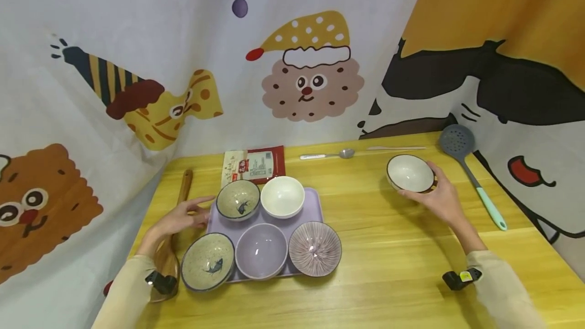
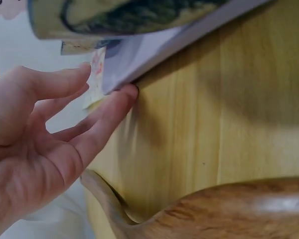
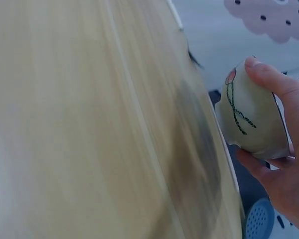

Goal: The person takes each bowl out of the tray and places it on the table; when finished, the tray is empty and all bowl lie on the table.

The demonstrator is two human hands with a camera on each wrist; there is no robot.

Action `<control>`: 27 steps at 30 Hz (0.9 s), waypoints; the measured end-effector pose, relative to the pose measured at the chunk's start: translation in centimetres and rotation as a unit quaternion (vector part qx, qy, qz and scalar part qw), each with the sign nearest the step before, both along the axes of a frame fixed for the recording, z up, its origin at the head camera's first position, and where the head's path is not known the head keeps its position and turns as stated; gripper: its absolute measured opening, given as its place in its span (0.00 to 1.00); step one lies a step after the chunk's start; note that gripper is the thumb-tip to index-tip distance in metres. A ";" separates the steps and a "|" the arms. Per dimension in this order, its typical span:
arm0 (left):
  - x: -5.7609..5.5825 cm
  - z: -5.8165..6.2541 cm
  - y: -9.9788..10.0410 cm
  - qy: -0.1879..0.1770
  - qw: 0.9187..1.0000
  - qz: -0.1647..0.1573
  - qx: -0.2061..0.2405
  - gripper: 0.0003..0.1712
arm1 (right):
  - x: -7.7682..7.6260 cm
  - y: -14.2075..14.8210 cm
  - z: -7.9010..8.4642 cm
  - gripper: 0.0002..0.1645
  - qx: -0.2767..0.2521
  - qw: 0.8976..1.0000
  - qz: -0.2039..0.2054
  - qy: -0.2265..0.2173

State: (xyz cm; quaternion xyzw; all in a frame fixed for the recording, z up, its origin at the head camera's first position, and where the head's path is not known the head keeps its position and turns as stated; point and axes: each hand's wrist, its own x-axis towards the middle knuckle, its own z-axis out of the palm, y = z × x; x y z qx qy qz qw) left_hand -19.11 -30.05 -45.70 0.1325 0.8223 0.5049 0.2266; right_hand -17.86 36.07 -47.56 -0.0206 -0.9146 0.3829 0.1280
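Note:
My right hand (image 1: 439, 198) grips a small white bowl (image 1: 411, 174) with a dark rim, raised above the right side of the table. In the right wrist view the bowl (image 3: 251, 117) shows a green and red pattern outside, thumb on one side and fingers on the other. My left hand (image 1: 183, 217) is at the left edge of a lilac tray (image 1: 313, 202); in the left wrist view a fingertip (image 2: 129, 92) meets the tray's corner. On the tray are a fish bowl (image 1: 237, 199), a white bowl (image 1: 282, 197), a purple bowl (image 1: 261, 251), a striped bowl (image 1: 315, 249) and another fish bowl (image 1: 207, 262).
A wooden spatula (image 1: 166, 263) lies left of the tray. Behind it are a red and cream packet (image 1: 260, 164), a spoon (image 1: 329, 155) and thin sticks (image 1: 395, 148). A grey slotted skimmer (image 1: 457, 141) with a mint handle lies at the right edge. A printed curtain (image 1: 205, 4) hangs behind.

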 end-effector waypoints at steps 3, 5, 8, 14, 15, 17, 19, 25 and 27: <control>-0.1 -0.4 -0.2 0.000 1.000 0.009 -0.002 0.36 | -0.6 0.9 -0.3 0.70 -0.007 1.000 -0.013 -0.005; -0.2 -0.7 -0.3 0.002 1.000 0.013 -0.008 0.36 | -0.9 1.4 -0.5 0.71 -0.012 1.000 -0.025 -0.014; -0.2 -1.0 -0.2 0.003 1.000 0.017 -0.011 0.37 | -1.3 2.2 -0.5 0.72 -0.018 0.999 -0.039 -0.026; -0.3 -1.5 -0.2 -0.005 1.000 0.021 -0.005 0.38 | -2.1 3.4 -0.6 0.72 -0.009 0.997 -0.064 -0.039; -0.3 -1.6 -0.2 -0.006 1.000 0.021 -0.005 0.39 | -2.2 3.7 -0.6 0.71 -0.007 0.997 -0.068 -0.040; -0.3 -1.7 -0.2 -0.010 1.000 0.026 -0.008 0.39 | -2.5 4.2 -0.7 0.72 0.000 0.996 -0.078 -0.044; -0.3 -1.8 -0.2 -0.014 0.999 0.034 -0.012 0.39 | -2.9 4.7 -0.8 0.72 0.009 0.995 -0.089 -0.051; -0.1 -1.6 0.3 -0.022 0.998 0.050 -0.027 0.38 | -3.5 6.0 -1.1 0.72 0.003 0.991 -0.114 -0.071; 0.0 -1.5 0.3 -0.023 0.998 0.050 -0.029 0.38 | -3.7 6.4 -1.2 0.71 0.000 0.989 -0.124 -0.075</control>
